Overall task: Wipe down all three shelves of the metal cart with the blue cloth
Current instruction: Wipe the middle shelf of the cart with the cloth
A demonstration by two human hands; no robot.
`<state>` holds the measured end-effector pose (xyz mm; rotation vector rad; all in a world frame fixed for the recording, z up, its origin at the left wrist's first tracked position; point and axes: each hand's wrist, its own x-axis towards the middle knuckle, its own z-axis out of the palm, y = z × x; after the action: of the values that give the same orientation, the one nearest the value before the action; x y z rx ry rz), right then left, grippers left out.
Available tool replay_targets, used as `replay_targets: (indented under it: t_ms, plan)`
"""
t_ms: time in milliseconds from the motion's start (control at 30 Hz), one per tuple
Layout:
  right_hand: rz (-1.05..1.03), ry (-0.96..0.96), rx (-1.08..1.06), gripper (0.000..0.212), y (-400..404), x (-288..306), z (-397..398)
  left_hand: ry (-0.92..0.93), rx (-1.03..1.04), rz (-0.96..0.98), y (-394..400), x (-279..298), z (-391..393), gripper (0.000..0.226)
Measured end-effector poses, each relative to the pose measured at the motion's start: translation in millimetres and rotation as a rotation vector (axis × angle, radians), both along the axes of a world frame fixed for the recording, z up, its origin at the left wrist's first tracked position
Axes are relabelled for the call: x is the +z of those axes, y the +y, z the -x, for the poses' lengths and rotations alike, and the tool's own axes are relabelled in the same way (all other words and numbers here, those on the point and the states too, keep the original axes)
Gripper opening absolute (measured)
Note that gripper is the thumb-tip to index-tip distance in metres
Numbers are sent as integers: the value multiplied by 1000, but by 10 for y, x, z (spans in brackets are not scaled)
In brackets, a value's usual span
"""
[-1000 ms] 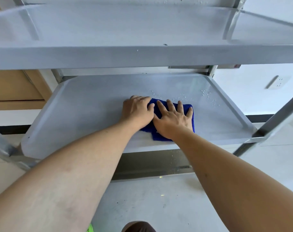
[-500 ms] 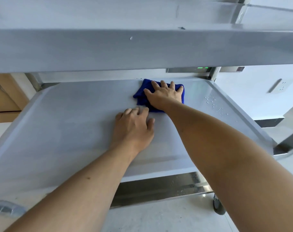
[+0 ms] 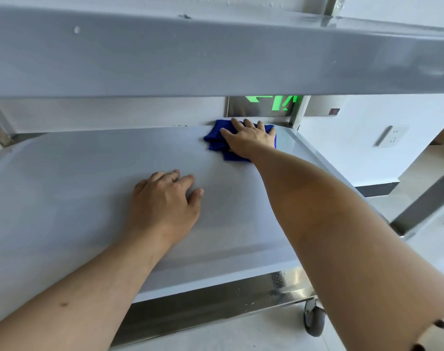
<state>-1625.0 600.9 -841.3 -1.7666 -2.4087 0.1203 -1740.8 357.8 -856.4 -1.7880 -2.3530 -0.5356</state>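
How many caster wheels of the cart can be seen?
1: a grey caster wheel at the cart's near right corner, below the lowest shelf. The other wheels are probably hidden.

The cloth is lying on the middle shelf at its far right corner, upper centre of the frame, with the right hand lying flat on it; the left hand is resting on the shelf centre-frame, the top shelf is spanning above, and a caster is sitting lower right
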Motion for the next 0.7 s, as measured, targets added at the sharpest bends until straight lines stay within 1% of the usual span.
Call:
replay_targets:
  t_ms: [167, 333, 533, 700]
  plan:
    - [4, -19, -101, 69, 52, -12, -511, 3, 15, -7, 27, -13, 1, 45]
    - [8, -44, -149, 67, -106, -1, -906, -6, 13, -16, 25, -7, 1, 45]
    - [30, -48, -155, 71, -491, -9, -1186, -10, 10, -10, 35, 8, -9, 44]
    - [42, -36, -154, 73, -966, -13, -1443, -21, 2, -5, 20, 26, -12, 41]
